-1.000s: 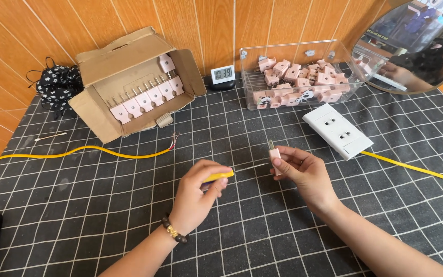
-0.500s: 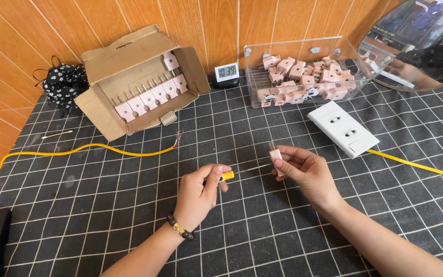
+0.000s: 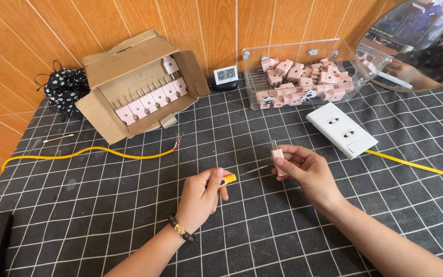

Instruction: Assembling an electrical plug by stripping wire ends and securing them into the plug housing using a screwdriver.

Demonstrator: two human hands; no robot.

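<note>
**A:** While both hands hover over the grid mat [image 3: 103, 215], what step is this?

**B:** Looks like screw work on a pink plug [image 3: 278, 155]. Right hand [image 3: 306, 172] pinches the plug between thumb and fingertips, prongs up, other fingers loosely curled. Left hand [image 3: 201, 195] is closed around a yellow-handled screwdriver [image 3: 227, 179]; its thin shaft points right, toward the plug.

**A:** Tip seated?

**B:** Can't tell. The shaft is thin and blurs out just short of the plug. My read: mid-alignment or just engaging. Next move would need the tip square on the screw head and the plug held rigid against the twist.

**A:** Where's the plug relative to the white socket strip [image 3: 340, 129]?

**B:** Near it, front-left of the strip, held off the mat. Screwdriver hand is further left again.

**A:** Arm pose?

**B:** Both forearms come in from the near edge and converge. Left wrist is bent inward, with a bead bracelet [image 3: 181, 229] on it. Right wrist is straight, palm turned left.

**A:** Anything else around?

**B:** Behind the strip, a clear bin [image 3: 355, 77] of more pink plugs. Far left of it, an open cardboard box [image 3: 129, 72] with plugs in a row. A yellow cable [image 3: 83, 152] with bared ends lies left of the strip, well apart from both hands. Another yellow lead [image 3: 416, 164] exits the strip to the right.
</note>
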